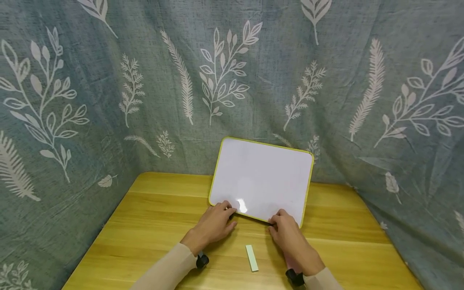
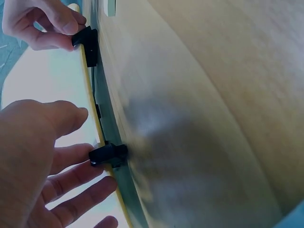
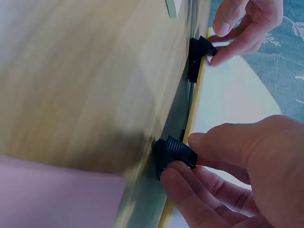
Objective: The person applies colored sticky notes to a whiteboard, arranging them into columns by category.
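Observation:
A whiteboard (image 1: 261, 177) with a yellow rim stands tilted back at the rear of the table. Two black clip-like supports sit along its lower edge, joined by a thin rod. My left hand (image 1: 214, 223) is at the left black clip (image 2: 109, 154); its fingers are spread, fingertips touching the clip and the rim, the thumb apart. With thumb and fingers, my right hand (image 1: 288, 233) pinches the right black clip (image 3: 178, 149), which has a ribbed face. How the clips meet the board's back is hidden.
A pale green strip (image 1: 251, 258) lies on the wooden table (image 1: 163, 225) between the forearms. A flat pink piece (image 3: 57, 194) lies beneath the right wrist. Patterned curtain (image 1: 232, 80) hangs behind the board and along both sides.

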Demonstrator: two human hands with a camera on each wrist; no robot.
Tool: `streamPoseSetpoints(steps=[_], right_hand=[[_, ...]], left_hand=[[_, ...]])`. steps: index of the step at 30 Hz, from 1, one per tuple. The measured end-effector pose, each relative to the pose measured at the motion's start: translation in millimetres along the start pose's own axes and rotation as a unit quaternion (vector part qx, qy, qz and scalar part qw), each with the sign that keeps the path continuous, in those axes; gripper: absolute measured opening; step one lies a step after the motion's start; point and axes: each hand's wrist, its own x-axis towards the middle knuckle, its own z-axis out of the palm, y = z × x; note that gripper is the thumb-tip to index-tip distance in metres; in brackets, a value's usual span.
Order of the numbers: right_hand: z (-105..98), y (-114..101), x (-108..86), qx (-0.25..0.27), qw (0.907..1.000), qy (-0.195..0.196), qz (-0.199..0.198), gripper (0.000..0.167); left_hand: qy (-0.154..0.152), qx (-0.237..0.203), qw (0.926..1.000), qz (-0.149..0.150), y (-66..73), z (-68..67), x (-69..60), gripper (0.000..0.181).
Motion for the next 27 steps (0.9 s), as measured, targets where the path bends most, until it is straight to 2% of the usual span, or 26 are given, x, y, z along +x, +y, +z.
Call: streamPoseSetpoints(steps=[5, 12, 20, 27], right_hand=[[0, 6, 3.7, -0.006, 0.9999, 0.011, 0.0, 0.01], [-1, 11, 8.0, -0.008, 0.9989, 0.036, -0.028, 0.017], [-6, 17, 7.7, 0.008, 0.9995, 0.019, -0.023, 0.018], [-9, 23, 11.0, 0.008, 0.9997, 0.006, -0.023, 0.02]], left_hand=[[0.008, -0.004, 0.9998, 0.017, 1.5, 0.0, -0.6, 0.036], [0.008, -0.006, 0.9998, 0.016, 4.7, -1.8, -3.3, 0.033], [0.0, 0.006, 0.9996, 0.026, 9.5, -1.6, -8.9, 0.032], [-0.013, -0.004, 0.9996, 0.025, 14.0, -5.1, -11.6, 0.034]])
